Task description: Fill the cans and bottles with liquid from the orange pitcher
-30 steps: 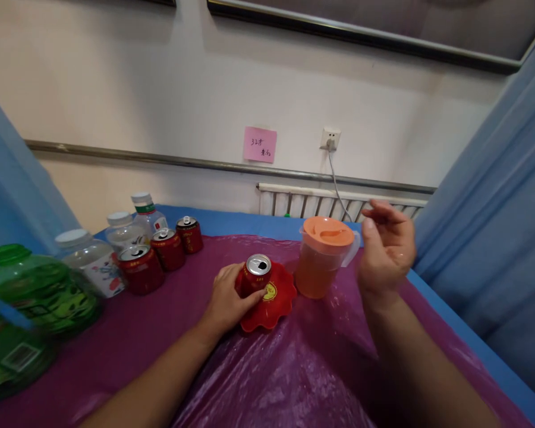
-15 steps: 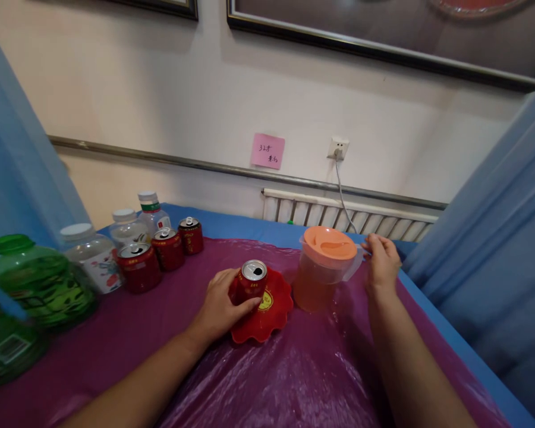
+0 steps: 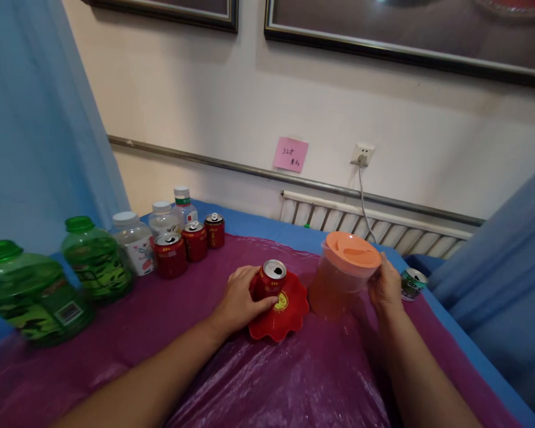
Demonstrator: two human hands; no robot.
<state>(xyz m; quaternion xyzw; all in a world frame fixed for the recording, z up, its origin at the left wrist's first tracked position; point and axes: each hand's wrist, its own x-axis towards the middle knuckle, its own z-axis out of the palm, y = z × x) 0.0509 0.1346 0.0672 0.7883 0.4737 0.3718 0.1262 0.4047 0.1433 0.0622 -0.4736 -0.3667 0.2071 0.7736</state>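
My left hand (image 3: pixel 239 299) is wrapped around an opened red can (image 3: pixel 270 279) that stands in a red scalloped dish (image 3: pixel 283 315) on the purple plastic sheet. My right hand (image 3: pixel 386 285) is closed on the handle of a plastic pitcher (image 3: pixel 341 278) with an orange lid and orange liquid inside, just right of the dish. The handle itself is hidden by my fingers.
Three red cans (image 3: pixel 191 245), clear bottles with white caps (image 3: pixel 136 238) and two large green bottles (image 3: pixel 60 279) line the table's left side. A green-and-white can (image 3: pixel 412 283) stands behind my right hand. Blue curtains hang on both sides; a radiator and wall socket are behind.
My right hand came down from the air onto the pitcher's handle and closed on it. The left hand stayed on the can. The view turned so the items shifted right.
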